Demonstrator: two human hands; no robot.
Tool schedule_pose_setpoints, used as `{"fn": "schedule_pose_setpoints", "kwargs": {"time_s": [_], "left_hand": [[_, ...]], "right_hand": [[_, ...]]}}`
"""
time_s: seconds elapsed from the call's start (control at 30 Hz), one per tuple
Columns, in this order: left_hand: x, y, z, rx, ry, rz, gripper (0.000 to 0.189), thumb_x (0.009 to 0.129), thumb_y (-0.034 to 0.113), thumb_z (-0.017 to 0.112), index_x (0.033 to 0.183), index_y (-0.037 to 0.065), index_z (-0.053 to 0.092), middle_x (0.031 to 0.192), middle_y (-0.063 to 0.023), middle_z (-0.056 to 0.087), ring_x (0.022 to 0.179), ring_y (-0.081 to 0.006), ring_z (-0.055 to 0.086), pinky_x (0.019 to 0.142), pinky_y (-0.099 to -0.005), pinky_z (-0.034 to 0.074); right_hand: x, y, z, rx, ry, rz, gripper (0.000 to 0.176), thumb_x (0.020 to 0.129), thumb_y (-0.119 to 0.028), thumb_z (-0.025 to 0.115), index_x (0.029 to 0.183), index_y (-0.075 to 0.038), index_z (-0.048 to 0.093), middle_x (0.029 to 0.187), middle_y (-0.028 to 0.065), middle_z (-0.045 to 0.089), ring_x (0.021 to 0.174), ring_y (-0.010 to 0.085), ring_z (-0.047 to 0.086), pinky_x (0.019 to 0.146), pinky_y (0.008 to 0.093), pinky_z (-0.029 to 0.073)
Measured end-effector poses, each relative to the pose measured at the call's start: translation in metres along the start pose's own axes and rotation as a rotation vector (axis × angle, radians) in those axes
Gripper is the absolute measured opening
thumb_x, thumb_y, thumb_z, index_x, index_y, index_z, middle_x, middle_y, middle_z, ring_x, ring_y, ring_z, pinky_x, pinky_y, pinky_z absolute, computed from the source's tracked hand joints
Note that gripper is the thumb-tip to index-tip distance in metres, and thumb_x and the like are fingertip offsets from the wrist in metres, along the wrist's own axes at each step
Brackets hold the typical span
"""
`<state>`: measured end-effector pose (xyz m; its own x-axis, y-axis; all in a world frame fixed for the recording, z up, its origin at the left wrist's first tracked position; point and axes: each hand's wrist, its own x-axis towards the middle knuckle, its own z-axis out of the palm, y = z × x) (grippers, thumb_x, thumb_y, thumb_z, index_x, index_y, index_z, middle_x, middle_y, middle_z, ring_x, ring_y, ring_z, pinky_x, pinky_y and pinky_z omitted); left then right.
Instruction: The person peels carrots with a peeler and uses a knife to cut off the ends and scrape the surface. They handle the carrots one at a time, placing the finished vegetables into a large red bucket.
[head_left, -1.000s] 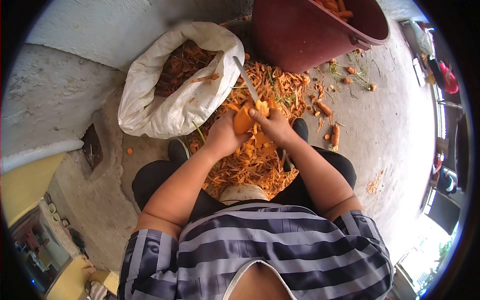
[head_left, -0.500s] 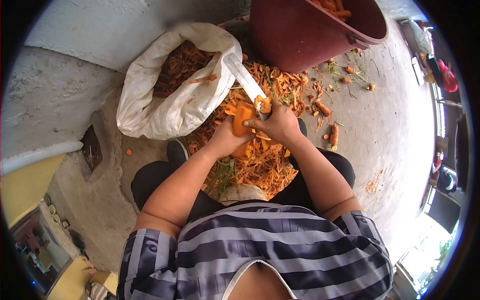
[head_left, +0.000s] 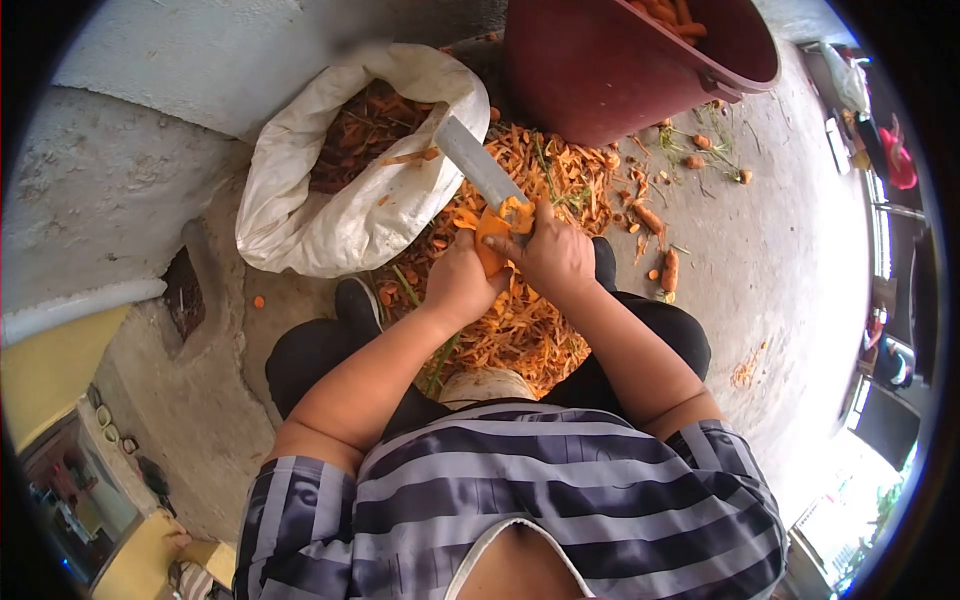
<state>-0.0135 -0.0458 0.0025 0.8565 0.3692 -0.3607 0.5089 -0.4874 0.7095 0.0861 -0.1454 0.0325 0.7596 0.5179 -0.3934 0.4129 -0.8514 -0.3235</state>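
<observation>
My left hand [head_left: 462, 280] is wrapped around a thick peeled orange carrot [head_left: 489, 240], over the heap of peelings. In my right hand [head_left: 558, 255] is a knife with a broad, flat blade [head_left: 480, 167]; my fingers hide its handle. The blade points up and to the left, its near part against the carrot's upper end. A curl of orange peel [head_left: 517, 213] clings to the blade close to my right fingers. Below both hands spreads a deep pile of carrot peelings [head_left: 530, 345].
A white woven sack [head_left: 360, 235] with a rolled rim holds dark orange scraps. Behind the pile stands a dark red bucket [head_left: 600, 80] with carrots inside. Loose carrots [head_left: 669, 271] and trimmed tops lie on the concrete floor [head_left: 740, 240] at the right. My legs flank the pile.
The knife blade has swung further left and flattened against the carrot. My left hand has turned, covering more of the carrot, and my right hand has shifted slightly.
</observation>
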Motion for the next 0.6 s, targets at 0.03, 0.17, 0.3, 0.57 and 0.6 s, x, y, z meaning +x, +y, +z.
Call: {"fn": "schedule_pose_setpoints", "kwargs": {"time_s": [0.03,0.17,0.3,0.57,0.6], "left_hand": [[-0.001,0.000,0.000,0.006,0.005,-0.002,0.052,0.065,0.023,0.069,0.101,-0.005,0.042,0.088,-0.0224,0.057,0.084,-0.0368,0.057,0.072,-0.0407,0.046],[-0.002,-0.002,0.009,-0.088,0.013,-0.033,0.053,0.064,0.023,0.070,0.103,-0.003,0.045,0.091,-0.0225,0.058,0.087,-0.0375,0.056,0.074,-0.0400,0.046],[0.008,-0.010,-0.004,-0.283,-0.149,0.016,0.050,0.065,0.021,0.072,0.102,-0.003,0.051,0.094,-0.0180,0.060,0.087,-0.0293,0.059,0.076,-0.0343,0.046],[0.013,-0.020,-0.020,-1.185,-0.462,-0.136,0.050,0.071,0.012,0.069,0.115,0.000,0.048,0.101,-0.0059,0.057,0.090,-0.0149,0.055,0.080,-0.0278,0.044],[0.014,-0.020,-0.020,-1.307,-0.509,-0.197,0.051,0.071,0.011,0.069,0.116,0.001,0.047,0.102,-0.0054,0.056,0.092,-0.0146,0.054,0.081,-0.0276,0.043]], "right_hand": [[0.000,0.000,0.002,-0.002,0.004,-0.011,0.062,0.069,-0.060,0.058,0.086,-0.001,0.048,0.072,0.0177,0.062,0.069,0.0306,0.063,0.060,0.0385,0.049],[-0.005,-0.002,0.008,0.013,-0.017,-0.095,0.057,0.075,-0.057,0.053,0.088,-0.001,0.050,0.075,0.0194,0.062,0.071,0.0322,0.062,0.062,0.0396,0.048],[0.014,0.017,0.027,0.343,0.042,0.013,0.058,0.081,-0.054,0.047,0.095,0.001,0.055,0.079,0.0228,0.061,0.074,0.0341,0.061,0.066,0.0407,0.047],[0.027,0.042,0.000,0.804,-0.163,-0.064,0.082,0.061,-0.059,0.068,0.104,0.008,0.052,0.085,0.0172,0.061,0.077,0.0228,0.060,0.069,0.0321,0.047],[0.027,0.041,0.001,0.795,-0.159,-0.096,0.083,0.058,-0.057,0.071,0.105,0.008,0.052,0.086,0.0166,0.061,0.077,0.0228,0.060,0.069,0.0321,0.047]]}}
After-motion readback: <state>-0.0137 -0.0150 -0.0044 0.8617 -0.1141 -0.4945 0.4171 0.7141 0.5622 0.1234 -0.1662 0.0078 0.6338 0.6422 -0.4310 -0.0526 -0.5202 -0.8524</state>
